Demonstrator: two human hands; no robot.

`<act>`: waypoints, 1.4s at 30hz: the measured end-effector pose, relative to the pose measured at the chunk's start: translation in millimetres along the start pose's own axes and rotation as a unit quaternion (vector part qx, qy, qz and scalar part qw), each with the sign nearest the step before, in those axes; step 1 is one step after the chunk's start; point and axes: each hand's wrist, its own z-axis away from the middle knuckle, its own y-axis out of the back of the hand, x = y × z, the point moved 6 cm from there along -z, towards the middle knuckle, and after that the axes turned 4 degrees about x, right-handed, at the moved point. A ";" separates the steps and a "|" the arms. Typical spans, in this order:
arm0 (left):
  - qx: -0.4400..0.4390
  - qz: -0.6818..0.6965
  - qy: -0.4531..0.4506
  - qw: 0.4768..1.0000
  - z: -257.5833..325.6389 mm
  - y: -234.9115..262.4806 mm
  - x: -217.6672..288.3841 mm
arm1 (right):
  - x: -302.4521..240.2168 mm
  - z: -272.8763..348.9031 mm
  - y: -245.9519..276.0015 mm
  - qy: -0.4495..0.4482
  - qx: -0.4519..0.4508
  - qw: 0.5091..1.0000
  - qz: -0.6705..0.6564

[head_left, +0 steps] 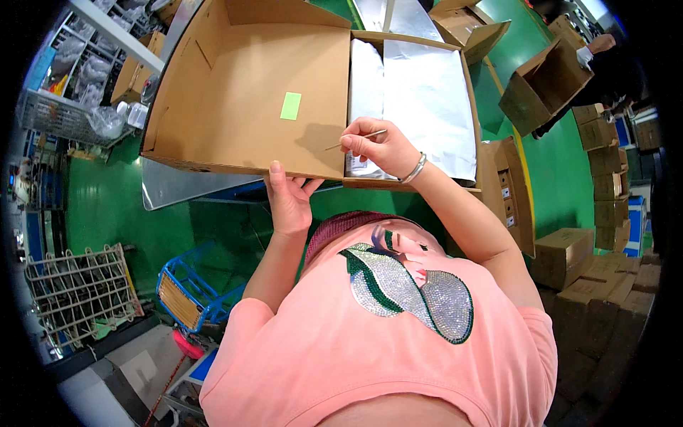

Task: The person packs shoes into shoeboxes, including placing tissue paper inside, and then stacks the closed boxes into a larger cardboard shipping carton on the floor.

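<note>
Label (290, 106) on lid (228, 85), left — wrapping (430, 107) in box (373, 183), right

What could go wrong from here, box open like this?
1. The right hand holds a thin rod close to the white wrapping; a slip might tear it.
2. The left hand is at the near edge of the open lid; if it's supporting the lid, letting go might let it drop.
3. The bracelet might snag the wrapping.

Bright centre; soft shadow (316, 139) of right hand (382, 151) on carton lid (242, 85); dim cartons (594, 324), lower right; fisheye bending, black corners
</note>
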 end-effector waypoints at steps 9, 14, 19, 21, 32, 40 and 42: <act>0.003 0.041 0.016 0.999 4.1 -1.0 -1.8 | 1.4 -7.6 -4.7 0.087 -0.002 0.976 0.202; 0.066 0.055 0.022 0.996 3.6 16.1 -3.3 | -31.0 -1.6 57.4 0.113 0.166 0.977 0.066; 0.228 -0.212 -0.289 0.905 8.0 32.1 36.9 | -82.2 35.3 97.0 0.211 0.273 0.858 0.380; 0.209 -0.454 -0.433 0.750 28.5 -18.7 61.7 | -52.9 34.7 101.1 0.105 0.237 0.823 0.506; -0.226 -0.639 -0.309 0.667 -23.8 -132.4 -38.4 | -1.1 44.7 125.3 0.104 0.318 0.791 0.511; -0.230 -0.823 -0.323 0.408 -28.0 -172.6 -101.5 | 39.0 178.5 273.6 -0.058 0.664 0.723 -0.182; -0.226 -0.872 -0.318 0.296 -36.1 -175.7 -113.1 | 109.8 213.6 285.6 -0.203 0.657 0.691 -0.223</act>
